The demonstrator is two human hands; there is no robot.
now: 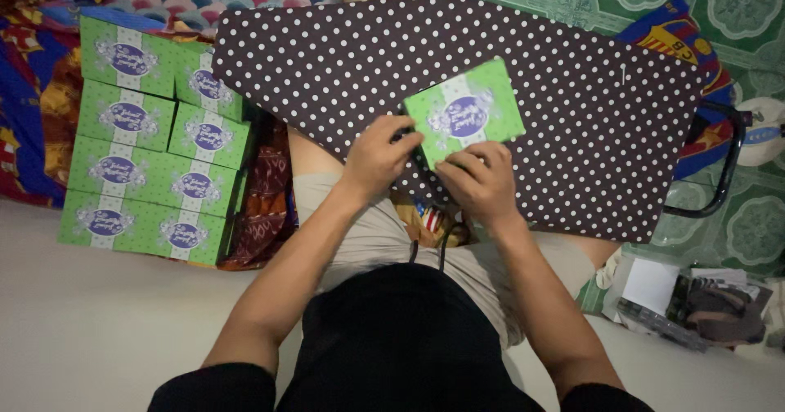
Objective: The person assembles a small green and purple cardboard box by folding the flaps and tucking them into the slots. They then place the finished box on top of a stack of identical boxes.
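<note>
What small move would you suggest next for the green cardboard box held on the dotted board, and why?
Probably press its near edge closed: both the left hand and the right hand pinch that edge of the green cardboard box, which lies flat on the brown polka-dot board.

Stacked green boxes [155, 146], polka-dot ironing board [572, 93] — green patterned floor [736, 11]

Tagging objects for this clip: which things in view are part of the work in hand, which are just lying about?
In hand:
- green box, held at its near edge by left hand and right hand
- polka-dot board under it
- stacked green boxes, same kind

Lying about:
- patterned cloth
- bag of odds and ends
- tiled floor
</note>
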